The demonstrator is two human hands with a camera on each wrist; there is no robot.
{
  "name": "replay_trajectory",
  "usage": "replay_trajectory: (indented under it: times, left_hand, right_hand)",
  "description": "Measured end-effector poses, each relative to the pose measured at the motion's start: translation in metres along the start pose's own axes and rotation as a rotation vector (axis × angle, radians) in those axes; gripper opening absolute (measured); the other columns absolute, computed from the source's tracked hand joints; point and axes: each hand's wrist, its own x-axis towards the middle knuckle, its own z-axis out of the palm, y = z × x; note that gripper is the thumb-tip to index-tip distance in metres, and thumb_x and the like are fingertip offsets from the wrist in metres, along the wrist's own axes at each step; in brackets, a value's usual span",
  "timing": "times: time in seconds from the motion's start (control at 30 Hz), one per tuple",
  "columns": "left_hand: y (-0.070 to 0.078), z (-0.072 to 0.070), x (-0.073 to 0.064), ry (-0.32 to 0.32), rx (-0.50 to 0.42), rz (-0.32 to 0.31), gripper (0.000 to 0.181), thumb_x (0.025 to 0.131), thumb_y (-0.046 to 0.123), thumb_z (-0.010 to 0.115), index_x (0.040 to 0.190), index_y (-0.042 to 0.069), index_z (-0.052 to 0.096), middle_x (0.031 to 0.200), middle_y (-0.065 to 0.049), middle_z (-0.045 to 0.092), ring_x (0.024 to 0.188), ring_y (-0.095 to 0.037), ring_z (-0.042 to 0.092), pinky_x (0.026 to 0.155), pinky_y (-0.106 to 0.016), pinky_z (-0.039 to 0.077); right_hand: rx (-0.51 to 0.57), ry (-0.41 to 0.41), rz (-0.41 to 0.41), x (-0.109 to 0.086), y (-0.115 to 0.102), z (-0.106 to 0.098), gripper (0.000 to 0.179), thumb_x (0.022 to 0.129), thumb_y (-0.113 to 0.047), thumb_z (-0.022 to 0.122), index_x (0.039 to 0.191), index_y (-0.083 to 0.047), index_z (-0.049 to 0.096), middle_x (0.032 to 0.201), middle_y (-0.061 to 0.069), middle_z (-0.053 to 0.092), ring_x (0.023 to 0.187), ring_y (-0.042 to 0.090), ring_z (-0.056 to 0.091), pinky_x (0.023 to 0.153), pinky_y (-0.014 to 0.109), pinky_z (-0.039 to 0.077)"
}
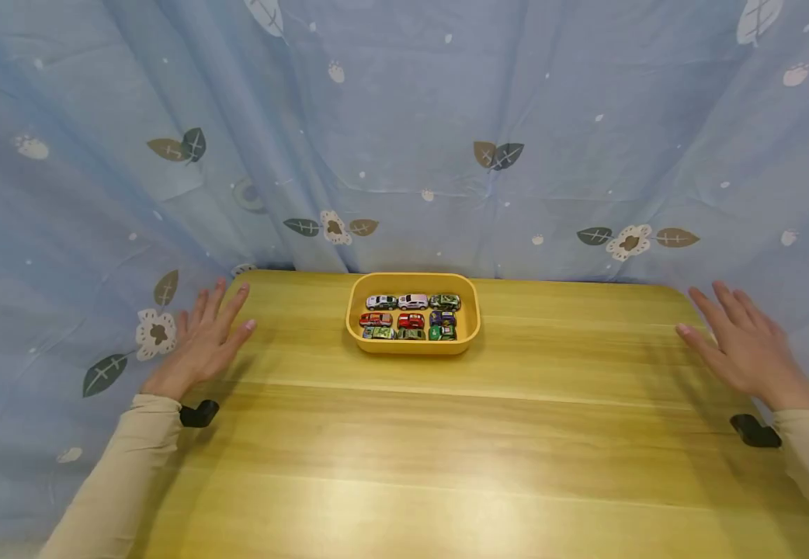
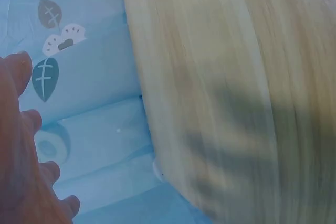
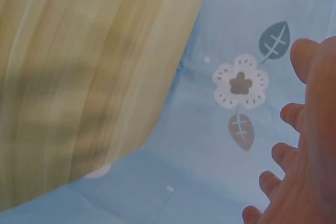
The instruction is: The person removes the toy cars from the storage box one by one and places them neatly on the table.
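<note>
My left hand is held over the left edge of the wooden table, fingers spread and straight, holding nothing. On the far right, my right hand is spread in the same way above the table's right edge, also holding nothing. Between them, near the back edge, stands a yellow tray with several small toy cars in three rows. A white toy car sits in its back row, a red toy car in the middle row, and a green toy car at the front right. Both hands are well apart from the tray.
The wooden table has a glossy light patch toward its front. A blue curtain with leaves and flowers hangs behind it and along both sides. Black wrist mounts show under the beige sleeves.
</note>
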Motion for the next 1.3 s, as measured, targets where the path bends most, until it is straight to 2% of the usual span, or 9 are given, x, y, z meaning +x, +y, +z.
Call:
replay_trajectory:
  times: [0.13, 0.23, 0.43, 0.57, 0.7, 0.77, 0.83, 1.0, 1.3]
  left_hand:
    - [-0.002, 0.011, 0.004, 0.062, -0.040, 0.041, 0.072, 0.114, 0.048, 0.037, 0.173, 0.022, 0.005, 0.176, -0.023, -0.012, 0.157, -0.062, -0.005, 0.112, -0.089, 0.005]
    - [0.000, 0.023, 0.010, 0.109, -0.132, 0.072, 0.070, 0.114, 0.043, 0.041, 0.173, 0.020, 0.009, 0.175, -0.030, 0.002, 0.154, -0.064, 0.014, 0.111, -0.087, 0.018]
    - [0.019, 0.055, 0.039, 0.164, -0.410, 0.091, 0.065, 0.115, 0.036, 0.042, 0.173, 0.027, 0.014, 0.148, -0.032, 0.049, 0.113, -0.047, 0.062, 0.093, -0.061, 0.053]
    - [0.042, 0.078, 0.058, 0.196, -0.679, 0.045, 0.060, 0.115, 0.028, 0.046, 0.171, 0.025, 0.024, 0.125, -0.023, 0.062, 0.091, -0.042, 0.066, 0.076, -0.041, 0.057]
    - [0.059, 0.104, 0.071, 0.216, -0.980, -0.025, 0.057, 0.114, 0.028, 0.047, 0.169, 0.030, 0.030, 0.130, -0.027, 0.057, 0.069, -0.031, 0.063, 0.053, -0.033, 0.049]
    - [0.066, 0.113, 0.076, 0.214, -1.070, -0.038, 0.058, 0.114, 0.031, 0.048, 0.169, 0.030, 0.030, 0.137, -0.029, 0.054, 0.058, -0.023, 0.056, 0.045, -0.031, 0.043]
    - [0.071, 0.121, 0.083, 0.204, -1.125, -0.040, 0.058, 0.114, 0.034, 0.048, 0.169, 0.031, 0.030, 0.146, -0.030, 0.050, 0.053, -0.015, 0.050, 0.042, -0.028, 0.039]
    - [0.089, 0.129, 0.090, 0.129, -1.187, -0.042, 0.061, 0.112, 0.033, 0.052, 0.169, 0.032, 0.030, 0.158, -0.018, 0.046, 0.055, -0.016, 0.052, 0.043, -0.027, 0.039]
    - [0.105, 0.140, 0.093, 0.103, -1.125, -0.011, 0.062, 0.109, 0.025, 0.057, 0.167, 0.027, 0.036, 0.159, -0.020, 0.048, 0.058, -0.017, 0.060, 0.044, -0.027, 0.038]
  right_hand:
    - [0.028, 0.001, -0.039, 0.010, -0.005, 0.002, 0.073, 0.113, -0.042, 0.043, 0.171, -0.008, 0.015, 0.173, 0.032, 0.005, 0.154, 0.063, 0.012, 0.106, 0.086, 0.021]
    - [0.053, 0.009, -0.055, 0.018, -0.013, 0.003, 0.072, 0.113, -0.042, 0.044, 0.171, -0.009, 0.017, 0.174, 0.032, 0.006, 0.154, 0.063, 0.013, 0.108, 0.085, 0.020]
    - [0.109, 0.029, -0.079, 0.044, -0.041, -0.001, 0.070, 0.113, -0.042, 0.046, 0.169, -0.007, 0.023, 0.173, 0.033, 0.012, 0.152, 0.062, 0.019, 0.109, 0.085, 0.020]
    - [0.187, 0.046, -0.129, 0.064, -0.071, 0.008, 0.067, 0.113, -0.040, 0.046, 0.168, -0.006, 0.029, 0.172, 0.033, 0.016, 0.152, 0.063, 0.019, 0.111, 0.084, 0.018]
    - [0.226, 0.043, -0.179, 0.080, -0.108, 0.021, 0.065, 0.112, -0.040, 0.049, 0.166, -0.008, 0.033, 0.171, 0.030, 0.023, 0.151, 0.061, 0.023, 0.111, 0.084, 0.020]
    - [0.241, 0.029, -0.203, 0.089, -0.125, 0.027, 0.065, 0.112, -0.041, 0.049, 0.167, -0.010, 0.033, 0.170, 0.029, 0.025, 0.150, 0.061, 0.024, 0.111, 0.084, 0.021]
    - [0.260, 0.018, -0.225, 0.097, -0.141, 0.031, 0.064, 0.113, -0.041, 0.049, 0.167, -0.010, 0.033, 0.170, 0.028, 0.026, 0.151, 0.059, 0.024, 0.111, 0.084, 0.021]
    - [0.274, -0.021, -0.257, 0.120, -0.178, 0.041, 0.063, 0.114, -0.044, 0.043, 0.167, -0.013, 0.035, 0.170, 0.025, 0.029, 0.153, 0.054, 0.025, 0.113, 0.081, 0.024]
    - [0.366, -0.036, -0.350, 0.156, -0.242, 0.050, 0.060, 0.113, -0.048, 0.042, 0.163, -0.014, 0.045, 0.167, 0.021, 0.038, 0.151, 0.047, 0.033, 0.118, 0.072, 0.027]
